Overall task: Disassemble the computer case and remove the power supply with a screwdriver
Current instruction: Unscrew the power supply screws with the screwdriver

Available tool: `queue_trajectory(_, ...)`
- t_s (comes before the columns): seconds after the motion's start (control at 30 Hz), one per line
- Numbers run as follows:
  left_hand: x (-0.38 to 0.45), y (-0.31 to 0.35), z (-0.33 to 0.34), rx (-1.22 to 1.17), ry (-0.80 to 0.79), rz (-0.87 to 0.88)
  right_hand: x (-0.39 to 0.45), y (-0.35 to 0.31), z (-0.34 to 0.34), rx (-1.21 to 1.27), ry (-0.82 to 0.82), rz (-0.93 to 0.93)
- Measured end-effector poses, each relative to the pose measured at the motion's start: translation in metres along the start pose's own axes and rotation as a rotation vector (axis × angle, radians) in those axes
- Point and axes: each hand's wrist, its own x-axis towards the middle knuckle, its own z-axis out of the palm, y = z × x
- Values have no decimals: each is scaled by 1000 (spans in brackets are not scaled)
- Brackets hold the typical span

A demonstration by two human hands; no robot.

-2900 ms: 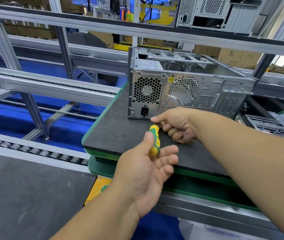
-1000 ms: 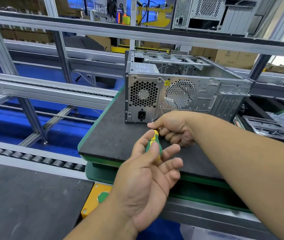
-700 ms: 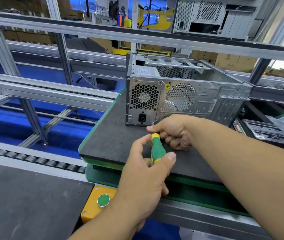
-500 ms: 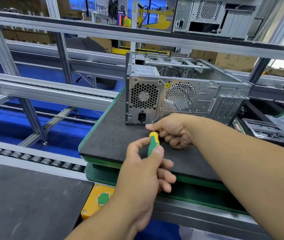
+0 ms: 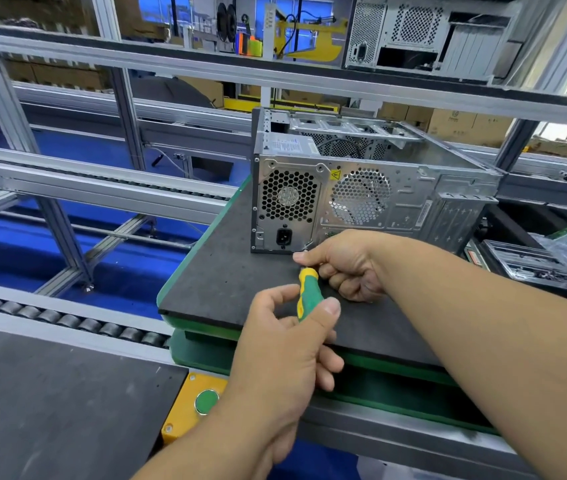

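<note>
The computer case (image 5: 372,188) stands at centre frame on the desk (image 5: 226,282), side panel already off, power supply (image 5: 289,199) not yet out. The left hand (image 5: 285,348) grips the screwdriver (image 5: 304,294); right hand (image 5: 348,263) fingers pinch its shaft at a lower rear screw.

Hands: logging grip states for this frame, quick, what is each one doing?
Left hand: grips the screwdriver by its handle.
Right hand: fingers curled, pinching the screwdriver's shaft near the computer case.
</note>
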Motion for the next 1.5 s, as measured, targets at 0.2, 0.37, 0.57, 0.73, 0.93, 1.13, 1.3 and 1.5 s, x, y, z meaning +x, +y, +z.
queue_trajectory(0.2, -8, 20, 1, -734, -212, -387, 1, -1, -2, 1, -9, 15)
queue_trajectory(0.37, -3, 11, -3, -338, -179, -323, 1, -1, -1, 5, -10, 16)
queue_trajectory(0.57, -1, -1, 2, -108, 12, -89, -2, 0, 1, -12, 27, 1)
queue_trajectory(0.73, -7, 17, 1, -649, -100, -366, -3, 0, 2, -14, 25, -3)
queue_trajectory(0.93, 0, 12, -7, -169, -137, -318, -2, -1, 1, -9, 21, 5)
queue_trajectory(1.13, 2, 0, -5, 203, -6, 10, -1, 0, 1, -20, 42, -9)
queue_trajectory(1.3, -9, 19, 3, -506, -120, -363, 1, 0, 1, -9, 31, -2)
queue_trajectory(1.5, -14, 26, 2, -735, -219, -499, 1, 0, -1, 7, 17, -2)
